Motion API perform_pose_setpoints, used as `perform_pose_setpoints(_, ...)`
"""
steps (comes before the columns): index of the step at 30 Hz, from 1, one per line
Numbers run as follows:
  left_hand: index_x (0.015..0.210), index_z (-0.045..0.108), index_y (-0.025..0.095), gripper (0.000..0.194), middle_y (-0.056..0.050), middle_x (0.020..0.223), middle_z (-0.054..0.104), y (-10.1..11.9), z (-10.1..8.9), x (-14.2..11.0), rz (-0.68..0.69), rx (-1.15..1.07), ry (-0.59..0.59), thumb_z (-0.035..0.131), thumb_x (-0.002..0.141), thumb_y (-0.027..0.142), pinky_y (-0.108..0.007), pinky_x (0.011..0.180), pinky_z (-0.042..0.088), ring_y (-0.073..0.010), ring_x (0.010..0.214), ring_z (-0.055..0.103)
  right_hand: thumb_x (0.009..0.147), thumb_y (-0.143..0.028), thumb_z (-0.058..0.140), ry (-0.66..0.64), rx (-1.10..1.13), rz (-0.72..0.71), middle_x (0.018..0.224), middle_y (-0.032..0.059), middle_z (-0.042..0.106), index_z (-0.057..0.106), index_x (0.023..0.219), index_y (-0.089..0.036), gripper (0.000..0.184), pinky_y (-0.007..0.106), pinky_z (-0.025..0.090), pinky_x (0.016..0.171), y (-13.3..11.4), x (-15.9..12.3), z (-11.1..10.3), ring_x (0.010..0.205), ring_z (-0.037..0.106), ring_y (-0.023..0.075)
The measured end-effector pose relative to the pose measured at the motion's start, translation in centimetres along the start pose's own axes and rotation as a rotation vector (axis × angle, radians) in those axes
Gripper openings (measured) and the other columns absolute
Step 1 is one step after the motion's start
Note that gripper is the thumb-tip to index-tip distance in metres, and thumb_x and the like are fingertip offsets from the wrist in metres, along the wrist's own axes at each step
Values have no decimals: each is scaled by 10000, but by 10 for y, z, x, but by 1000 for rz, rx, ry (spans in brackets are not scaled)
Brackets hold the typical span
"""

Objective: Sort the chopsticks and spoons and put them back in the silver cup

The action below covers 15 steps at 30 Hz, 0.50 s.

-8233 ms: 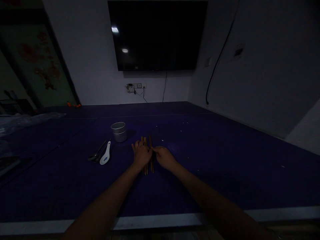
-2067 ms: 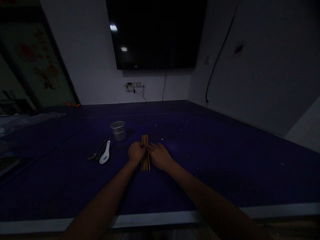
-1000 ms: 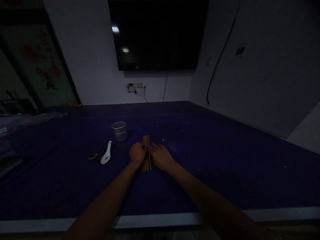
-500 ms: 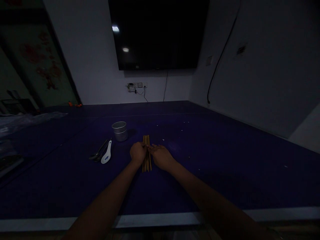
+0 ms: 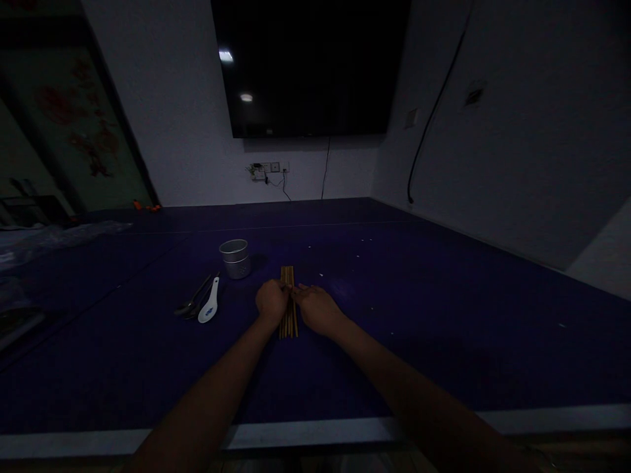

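Several wooden chopsticks [image 5: 288,324] lie side by side on the dark blue surface, pointing away from me. From the left, my left hand [image 5: 271,299] closes on them with curled fingers near their middle. My right hand [image 5: 318,309] grips the same bundle from the right, its fingers meeting those of the left hand. The hands cover the middle of the chopsticks; both ends show. A metal cup [image 5: 236,261] with small holes low in its side stands upright to the left. Beside it lie a white ceramic spoon [image 5: 209,306] with a blue mark and a metal spoon [image 5: 186,307].
Small white scraps [image 5: 321,274] are scattered right of the chopsticks. Clear plastic wrapping [image 5: 93,230] lies at the far left. A pale strip [image 5: 315,430] marks the near edge. Behind are a wall, a large dark television [image 5: 315,72] and sockets with cables [image 5: 269,168].
The view has shifted very slightly. Both hands stay on the chopsticks, with hardly any visible motion.
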State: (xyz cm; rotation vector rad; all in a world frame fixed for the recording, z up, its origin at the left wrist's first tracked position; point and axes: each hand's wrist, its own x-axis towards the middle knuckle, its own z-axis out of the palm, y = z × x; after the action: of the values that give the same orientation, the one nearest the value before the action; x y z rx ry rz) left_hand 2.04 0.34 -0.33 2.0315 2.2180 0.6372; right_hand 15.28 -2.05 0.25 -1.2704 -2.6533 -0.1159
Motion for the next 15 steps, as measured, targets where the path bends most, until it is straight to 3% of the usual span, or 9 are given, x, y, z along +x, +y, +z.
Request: perform_pose_setpoints(15, 987, 753, 223, 307, -77, 1005, 745, -2, 0, 2, 14, -7, 1, 486, 914, 355, -240, 714, 471, -194, 921, 690, 868, -74, 396, 22, 6, -16, 1358, 166, 560, 481, 1380, -101, 519, 403, 396, 1052, 2, -2, 5, 1271, 510, 246)
